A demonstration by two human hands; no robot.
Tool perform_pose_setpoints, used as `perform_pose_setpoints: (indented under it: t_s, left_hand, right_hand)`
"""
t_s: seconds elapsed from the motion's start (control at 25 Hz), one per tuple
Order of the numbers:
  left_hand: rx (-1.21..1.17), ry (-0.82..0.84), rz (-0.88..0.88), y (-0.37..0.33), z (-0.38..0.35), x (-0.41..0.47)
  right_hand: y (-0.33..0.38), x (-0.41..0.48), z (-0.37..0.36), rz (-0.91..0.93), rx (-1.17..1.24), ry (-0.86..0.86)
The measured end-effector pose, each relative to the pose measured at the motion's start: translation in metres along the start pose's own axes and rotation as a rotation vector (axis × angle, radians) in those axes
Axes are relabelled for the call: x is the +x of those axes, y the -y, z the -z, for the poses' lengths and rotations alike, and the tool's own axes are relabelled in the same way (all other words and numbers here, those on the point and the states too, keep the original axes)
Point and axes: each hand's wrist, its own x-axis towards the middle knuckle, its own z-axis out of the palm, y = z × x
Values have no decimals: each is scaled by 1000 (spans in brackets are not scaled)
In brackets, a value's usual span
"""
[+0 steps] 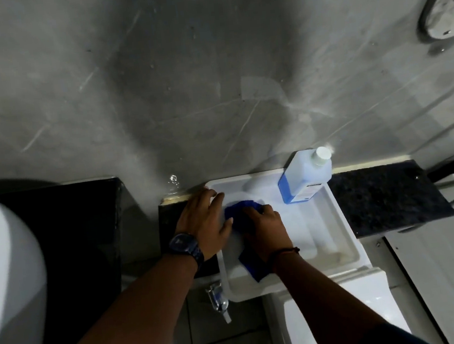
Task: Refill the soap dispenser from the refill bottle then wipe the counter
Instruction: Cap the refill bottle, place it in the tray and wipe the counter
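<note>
We start with the white basin (334,216), set between dark stone counter (385,194) slabs; smooth glazed ware like that will be slippery where wet. The refill bottle (303,180) stands capped on the basin's back rim, against the wall; partly full of blue liquid, we judge it moderately heavy, stiff plastic, best gripped round the body. No dispenser shows clearly. The blue cloth (243,215) is soft, light, bunched in the basin; our right hand (265,229) presses down on it, fingers curled over it; our left hand (203,222) lies spread flat on the basin's left rim, gripping nothing.
</note>
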Motion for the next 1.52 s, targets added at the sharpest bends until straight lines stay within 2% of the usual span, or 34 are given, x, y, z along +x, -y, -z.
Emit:
perform_pose_setpoints:
  t_s: [0.2,0.4,0.56,0.68,0.8,0.92,1.0,1.12,1.2,1.32,1.44,1.52]
  left_hand:
    - [-87,-65,-40,-11,82,-38]
    - [-236,-202,-91,-23,193,-128]
    - [-290,-306,-243,-16,264,-245]
    - [-312,-246,-240,7,292,-332]
    - [-355,-325,-193,40,297,-401]
    - [-292,-405,-133,86,285,-455]
    - [-224,-317,-52,118,266,-485]
    - [-156,-58,161,155,231,-523]
    - [-165,56,311,172,210,-539]
    - [-138,64,441,187,196,-546]
    - [-42,42,496,200,194,-547]
    - [-43,38,515,207,192,-547]
  right_hand:
    - [49,-41,58,43,203,-234]
    - [132,-141,105,15,292,-439]
    - [213,-252,84,-37,336,-429]
    - [265,-324,47,-56,349,-370]
    - [298,-367,7,-55,342,-290]
    - [310,-386,-37,-127,344,-227]
    - [308,-389,-64,-152,258,-170]
    - [298,-386,-96,-98,-16,-80]
    - [296,-382,-112,-58,-56,-102]
    - [312,-375,-130,10,-76,-161]
    - [346,-370,-149,94,-71,-157]
    - [360,-368,-160,86,-62,-170]
